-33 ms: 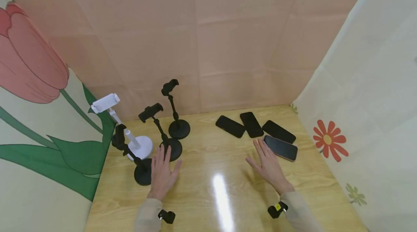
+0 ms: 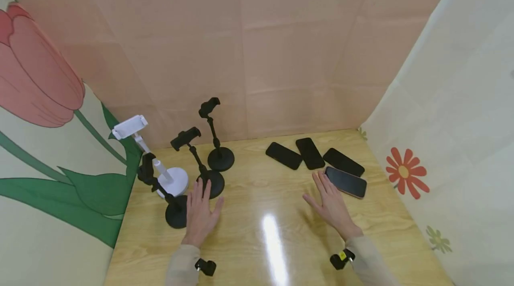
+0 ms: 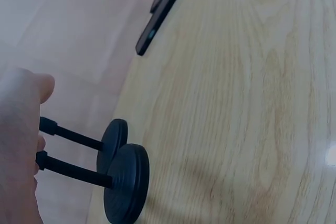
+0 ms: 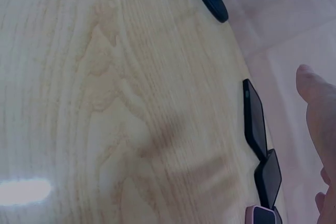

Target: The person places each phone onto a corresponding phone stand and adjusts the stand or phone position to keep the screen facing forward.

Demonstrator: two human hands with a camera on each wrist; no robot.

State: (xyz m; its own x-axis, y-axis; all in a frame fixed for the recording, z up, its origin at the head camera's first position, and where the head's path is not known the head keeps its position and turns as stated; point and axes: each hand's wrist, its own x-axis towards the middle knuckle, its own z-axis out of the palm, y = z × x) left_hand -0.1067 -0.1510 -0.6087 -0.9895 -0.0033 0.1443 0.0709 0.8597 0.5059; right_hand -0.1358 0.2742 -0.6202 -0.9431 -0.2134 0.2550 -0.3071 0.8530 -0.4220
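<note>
No change from the earlier head view: left hand (image 2: 199, 215) flat, fingers spread, empty, touching the near black phone stands (image 2: 188, 188); right hand (image 2: 331, 205) likewise open, empty, just beside the pink-edged phone (image 2: 346, 182) far right.

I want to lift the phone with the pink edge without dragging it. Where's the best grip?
Pinch the pink-edged phone across its two long edges, coming from above with the right hand, which hovers open just beside it. It lies flat on the table, apart from the other phones, so both edges look reachable.
</note>
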